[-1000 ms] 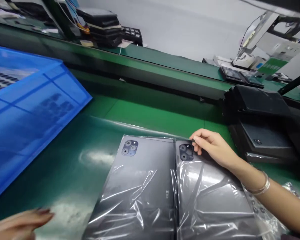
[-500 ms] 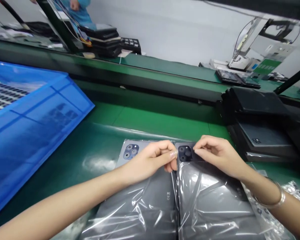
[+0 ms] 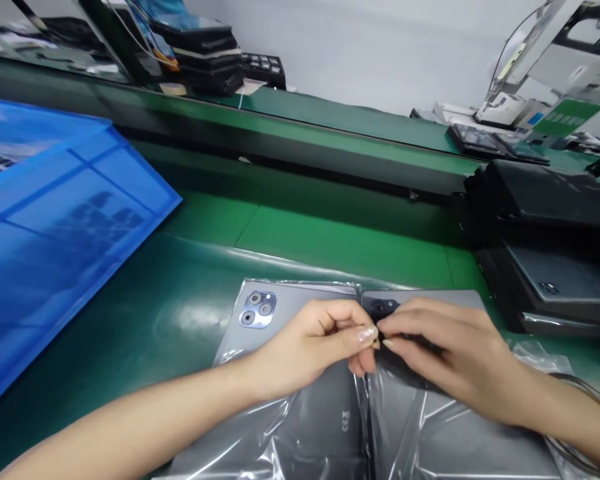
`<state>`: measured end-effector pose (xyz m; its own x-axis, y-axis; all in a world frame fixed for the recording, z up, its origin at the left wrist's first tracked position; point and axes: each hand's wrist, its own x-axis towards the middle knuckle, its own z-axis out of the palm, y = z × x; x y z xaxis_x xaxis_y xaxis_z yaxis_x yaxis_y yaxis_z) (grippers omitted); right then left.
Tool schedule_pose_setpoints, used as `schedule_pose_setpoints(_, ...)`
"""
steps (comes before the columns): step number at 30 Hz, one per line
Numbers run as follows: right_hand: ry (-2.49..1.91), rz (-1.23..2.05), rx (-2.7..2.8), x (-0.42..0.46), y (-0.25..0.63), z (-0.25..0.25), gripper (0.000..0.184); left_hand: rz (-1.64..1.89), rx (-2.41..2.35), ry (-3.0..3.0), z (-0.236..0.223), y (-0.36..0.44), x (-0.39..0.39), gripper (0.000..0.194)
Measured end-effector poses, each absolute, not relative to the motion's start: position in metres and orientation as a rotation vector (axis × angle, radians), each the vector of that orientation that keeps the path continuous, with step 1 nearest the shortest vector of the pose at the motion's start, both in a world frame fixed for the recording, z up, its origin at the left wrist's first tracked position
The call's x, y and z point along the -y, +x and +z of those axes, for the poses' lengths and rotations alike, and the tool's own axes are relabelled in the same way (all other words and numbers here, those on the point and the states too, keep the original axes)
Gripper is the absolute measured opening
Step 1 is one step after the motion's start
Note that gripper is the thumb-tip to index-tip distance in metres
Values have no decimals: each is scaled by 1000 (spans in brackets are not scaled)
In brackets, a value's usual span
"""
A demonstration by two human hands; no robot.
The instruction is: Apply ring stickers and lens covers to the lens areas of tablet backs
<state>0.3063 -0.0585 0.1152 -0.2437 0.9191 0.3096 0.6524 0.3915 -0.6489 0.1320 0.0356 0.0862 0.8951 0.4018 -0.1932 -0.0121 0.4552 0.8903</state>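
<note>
Two grey tablets in clear plastic film lie side by side, backs up. The left tablet (image 3: 300, 400) shows a lens block (image 3: 258, 309) in its corner. On the right tablet (image 3: 460, 427) the dark lens block (image 3: 381, 307) is partly hidden by fingers. My left hand (image 3: 330, 337) is closed in a pinch over the seam between the tablets; a tiny dark piece seems to show at its fingertips, too small to name. Close against it, my right hand (image 3: 445, 347) hovers over the right tablet's top, thumb and forefinger nearly meeting; what lies between them is hidden.
A blue crate (image 3: 80, 213) stands at the left. Stacked black trays (image 3: 555, 193) holding another tablet (image 3: 570, 273) sit at the right. Behind runs a raised green shelf (image 3: 330, 127) with a dark stack (image 3: 205, 60) and equipment (image 3: 570, 87). Crumpled clear film (image 3: 540, 357) lies right of the tablets.
My right hand has come left and down, so its fingertips now almost meet those of my left hand. The left hand has shifted slightly right and down. The camera view has moved a little.
</note>
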Motion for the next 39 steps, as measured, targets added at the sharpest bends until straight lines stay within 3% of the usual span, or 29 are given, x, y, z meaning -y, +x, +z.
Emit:
schedule_pose_setpoints(8, -1298, 204, 2071, 63, 293, 111, 12, 199, -397, 1010, 84, 129, -34, 19)
schedule_pose_setpoints(11, -1335, 239, 1974, 65, 288, 108, 13, 243, -409, 1049, 84, 130, -31, 17)
schedule_pose_setpoints(18, -1380, 524, 1736, 63, 285, 111, 14, 261, -431, 1095, 86, 129, -30, 16)
schedule_pose_setpoints(24, -1377, 1311, 1146, 63, 292, 110, 13, 247, -435, 1068, 86, 129, -30, 17)
schedule_pose_setpoints(29, -1272, 1521, 928, 64, 292, 106, 13, 223, -451, 1083, 88, 129, -33, 17)
schedule_pose_setpoints(32, -1422, 1353, 1129, 63, 297, 109, 16, 219, -447, 1109, 87, 127, -34, 15)
schedule_pose_setpoints(36, -1615, 621, 1719, 60, 321, 108, 11, 269, -430, 1180, 86, 123, -34, 15)
schedule_pose_setpoints(39, -1641, 431, 1953, 58, 338, 103, 12, 313, -433, 1245, 86, 121, -34, 16)
